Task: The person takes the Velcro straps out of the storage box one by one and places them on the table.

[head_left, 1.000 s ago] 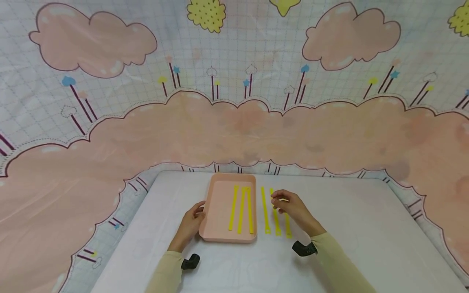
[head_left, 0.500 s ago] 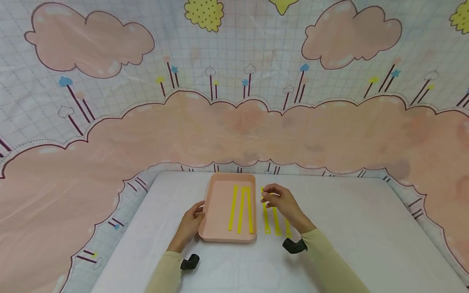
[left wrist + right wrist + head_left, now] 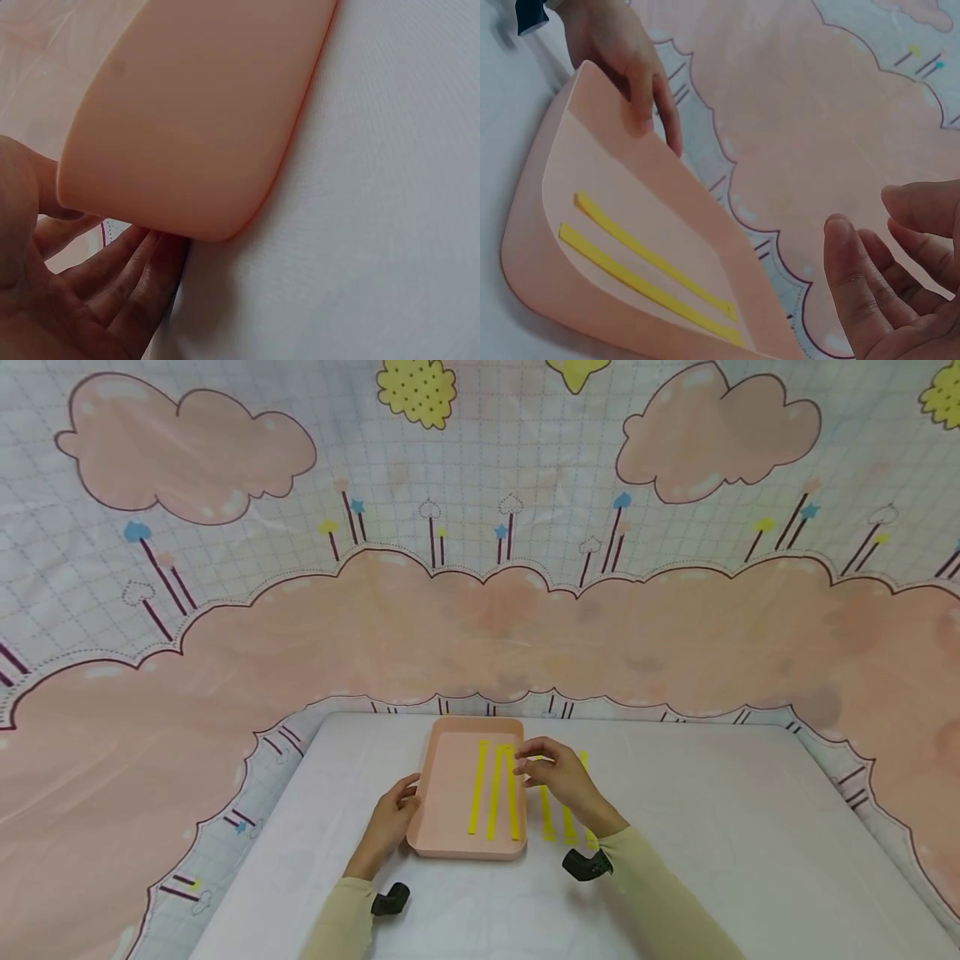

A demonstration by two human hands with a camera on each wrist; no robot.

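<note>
A pink tray (image 3: 446, 810) lies on the white table with three thin yellow strips (image 3: 477, 789) in its right half. My left hand (image 3: 390, 818) holds the tray's left side; in the left wrist view its thumb and fingers (image 3: 124, 281) lie around the wall. Over the tray's right rim hovers my right hand (image 3: 562, 785), its fingers loosely bent. The right wrist view shows a gap between that hand's thumb and fingers (image 3: 847, 262), with nothing in it. Three more yellow strips (image 3: 547, 818) lie on the table right of the tray, partly hidden under the right hand.
A white cloth-covered table (image 3: 750, 827) stretches away on both sides of the tray. Behind it hangs a backdrop (image 3: 480, 627) printed with pink clouds. Each wrist wears a black camera, such as the dark device (image 3: 390, 900) on the left.
My right hand has moved left from above the strips on the table to the tray's right rim. The left hand and the tray have stayed in place.
</note>
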